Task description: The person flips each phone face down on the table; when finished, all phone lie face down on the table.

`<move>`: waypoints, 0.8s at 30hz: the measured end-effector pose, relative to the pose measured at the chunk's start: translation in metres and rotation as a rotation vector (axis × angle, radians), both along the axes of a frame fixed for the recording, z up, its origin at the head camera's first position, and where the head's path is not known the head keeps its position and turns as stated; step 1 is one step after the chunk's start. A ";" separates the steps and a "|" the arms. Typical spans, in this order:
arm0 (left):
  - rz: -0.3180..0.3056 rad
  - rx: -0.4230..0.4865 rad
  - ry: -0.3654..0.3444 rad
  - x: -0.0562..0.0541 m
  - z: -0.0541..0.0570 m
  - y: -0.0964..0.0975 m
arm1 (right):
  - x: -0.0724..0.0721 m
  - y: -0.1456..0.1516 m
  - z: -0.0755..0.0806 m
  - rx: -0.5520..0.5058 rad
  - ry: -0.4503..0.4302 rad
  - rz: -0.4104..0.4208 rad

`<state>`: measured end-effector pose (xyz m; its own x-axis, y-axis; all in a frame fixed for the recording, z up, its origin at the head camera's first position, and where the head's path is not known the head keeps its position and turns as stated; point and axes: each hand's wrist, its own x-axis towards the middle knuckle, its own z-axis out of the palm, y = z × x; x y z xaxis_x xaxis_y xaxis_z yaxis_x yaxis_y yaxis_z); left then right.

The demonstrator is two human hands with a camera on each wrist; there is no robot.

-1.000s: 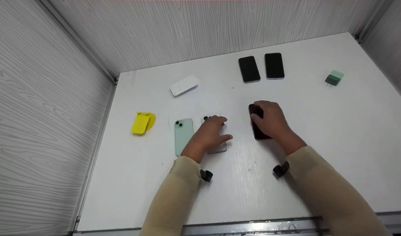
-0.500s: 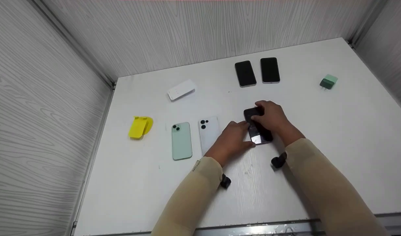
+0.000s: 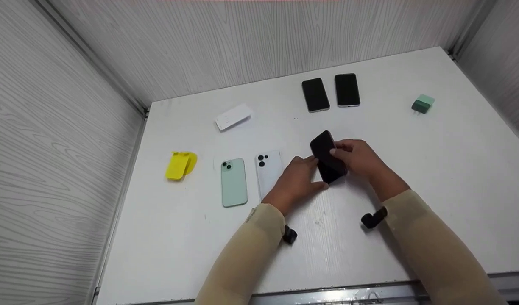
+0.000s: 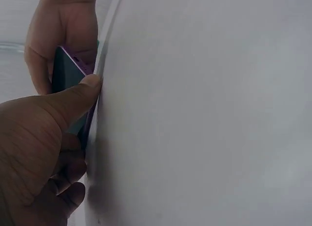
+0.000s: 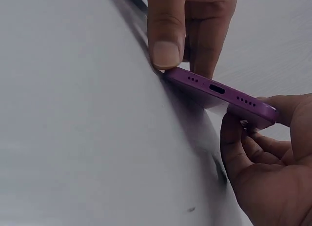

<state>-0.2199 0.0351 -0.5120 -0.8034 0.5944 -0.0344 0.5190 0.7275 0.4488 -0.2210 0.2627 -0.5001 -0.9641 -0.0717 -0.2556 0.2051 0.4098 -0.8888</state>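
A smartphone (image 3: pixel 325 154) with a dark screen stands tilted, its right side raised off the white table. Its purple bottom edge (image 5: pixel 219 92), with charging port and speaker holes, shows in the right wrist view. My right hand (image 3: pixel 361 161) pinches the raised right side between thumb and fingers. My left hand (image 3: pixel 297 180) holds the lower left side, the thumb at the bottom corner and the fingers along the edge; the left wrist view shows the other fingers curled. Left of that hand lies a white phone (image 3: pixel 268 169), back up, partly hidden by it. Beside it lies a mint-green phone (image 3: pixel 234 182).
Two dark-screened phones (image 3: pixel 316 95) lie at the back of the table (image 3: pixel 336 254). A dark green plug adapter (image 3: pixel 420 106) sits at the right. On the left are a white rectangular item (image 3: pixel 234 116) and a yellow phone stand (image 3: pixel 177 166). Walls border the back and sides.
My left hand has moved right from over the white phone to the dark-screened one. My right hand has shifted to that phone's right side, which has risen from lying flat.
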 end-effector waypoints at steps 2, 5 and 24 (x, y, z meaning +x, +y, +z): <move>0.003 -0.001 0.000 0.000 0.001 -0.001 | 0.012 0.001 0.001 -0.043 -0.012 -0.011; 0.015 0.005 -0.011 0.001 0.002 -0.001 | 0.029 0.003 0.002 -0.094 -0.014 -0.016; 0.144 0.251 -0.334 -0.039 0.030 -0.006 | 0.078 -0.047 -0.004 0.242 0.462 -0.218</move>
<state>-0.2588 0.0291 -0.4820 -0.8480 0.5003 -0.1750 0.2169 0.6288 0.7467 -0.1429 0.2153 -0.5038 -0.9656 0.1499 0.2125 -0.0805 0.6047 -0.7924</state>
